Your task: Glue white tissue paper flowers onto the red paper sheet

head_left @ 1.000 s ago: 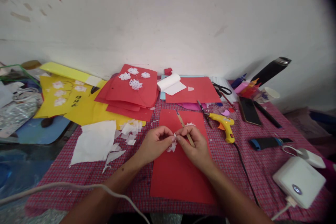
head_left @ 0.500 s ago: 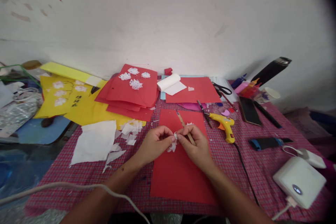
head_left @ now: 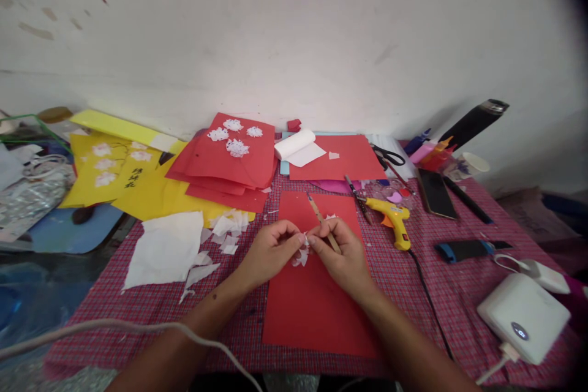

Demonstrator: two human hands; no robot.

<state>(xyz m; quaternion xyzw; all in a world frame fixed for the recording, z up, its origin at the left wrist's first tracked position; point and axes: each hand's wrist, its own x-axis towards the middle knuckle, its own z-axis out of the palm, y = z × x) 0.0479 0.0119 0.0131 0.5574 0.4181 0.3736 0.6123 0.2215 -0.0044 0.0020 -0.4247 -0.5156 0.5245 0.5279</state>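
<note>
My left hand [head_left: 275, 251] and my right hand [head_left: 342, 254] meet above a red paper sheet [head_left: 316, 312]. Between the fingertips of both is a small white paper piece [head_left: 305, 239], mostly covered by the fingers. A slim wooden stick [head_left: 315, 207] with a dark tip also lies in my right hand, slanting up to the left. White paper petals [head_left: 301, 258] show just below the left fingertips. Another bit of white paper [head_left: 331, 217] peeks out behind my right hand.
White tissue [head_left: 160, 251] and loose scraps [head_left: 225, 229] lie left. White paper flowers [head_left: 237, 147] rest on stacked red sheets [head_left: 206, 165]. A yellow glue gun [head_left: 390, 214], phone [head_left: 437, 193], cutter [head_left: 466, 251] and power bank [head_left: 523, 318] occupy the right. A cable [head_left: 138, 324] crosses in front.
The fingertips have shifted very slightly around the white paper piece. Otherwise both hands and the surrounding things stay in place.
</note>
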